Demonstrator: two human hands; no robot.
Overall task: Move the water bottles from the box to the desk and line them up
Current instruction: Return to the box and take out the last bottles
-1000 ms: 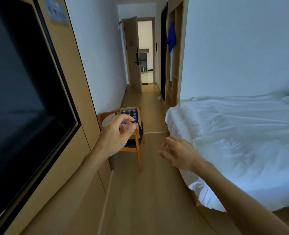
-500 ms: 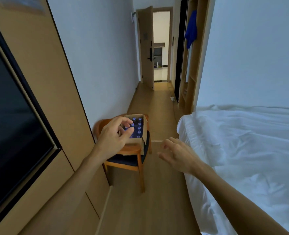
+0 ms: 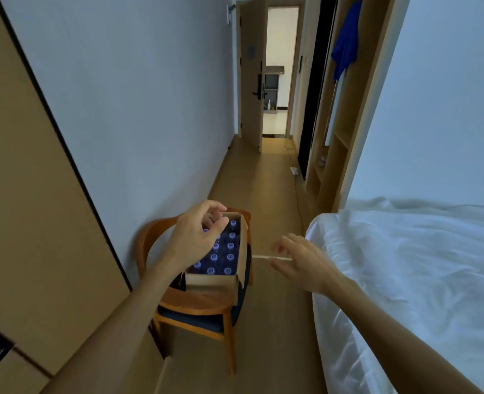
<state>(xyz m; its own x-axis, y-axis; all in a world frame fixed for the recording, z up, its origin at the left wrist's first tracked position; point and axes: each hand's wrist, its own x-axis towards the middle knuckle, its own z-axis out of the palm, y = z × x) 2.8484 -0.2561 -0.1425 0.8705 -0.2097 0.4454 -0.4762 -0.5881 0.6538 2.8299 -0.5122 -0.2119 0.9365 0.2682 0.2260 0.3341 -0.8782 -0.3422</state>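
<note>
A cardboard box point(image 3: 220, 281) sat on the seat of a wooden chair point(image 3: 198, 305) next to the wall. The box was open at the top. Inside it stood many water bottles point(image 3: 219, 255) in neat rows, and their blue caps showed from above.

The left hand point(image 3: 195, 237) was over the far end of the box, above the bottles. Its fingers were curled down toward the caps, but I could not tell if they were holding a bottle or only close to one.

The right hand point(image 3: 303, 264) was out in the air between the box and the bed point(image 3: 419, 280). Its fingers were loose and spread, and it held nothing.

The bed had a white sheet. Far down the hall, a door point(image 3: 250, 75) stood open, and a blue cloth point(image 3: 346, 41) hung in the closet.
</note>
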